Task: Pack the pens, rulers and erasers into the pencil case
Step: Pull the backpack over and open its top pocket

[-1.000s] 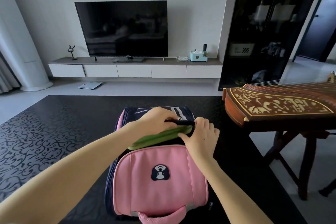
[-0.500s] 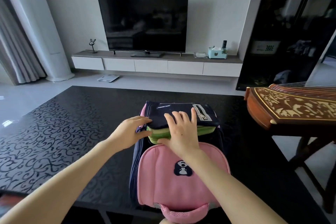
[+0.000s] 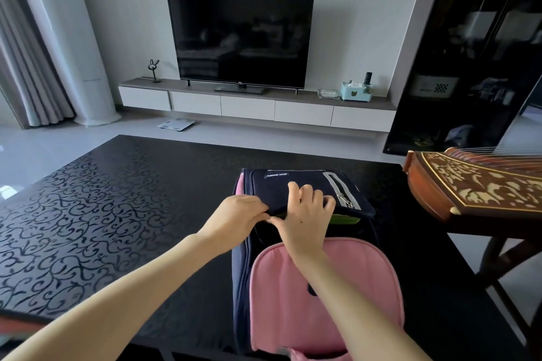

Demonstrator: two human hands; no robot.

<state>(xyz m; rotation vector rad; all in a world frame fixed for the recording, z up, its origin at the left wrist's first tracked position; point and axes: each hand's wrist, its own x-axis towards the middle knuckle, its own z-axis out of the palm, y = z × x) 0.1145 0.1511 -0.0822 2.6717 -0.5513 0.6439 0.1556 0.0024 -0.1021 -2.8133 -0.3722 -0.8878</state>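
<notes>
Closing the navy flap (image 3: 293, 179), you pinch its edge with left hand (image 3: 237, 217) and right hand (image 3: 302, 220), so the green pencil case (image 3: 346, 219), exposed a second ago, now shows only a sliver inside the backpack (image 3: 278, 287); packing likely done.

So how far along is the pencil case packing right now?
Apparently nearly done: no pens, rulers or erasers show on the black table. In hand: the left hand and right hand grip the navy flap of the backpack over a green edge, probably the pencil case. Left: closing the backpack, it seems.
</notes>
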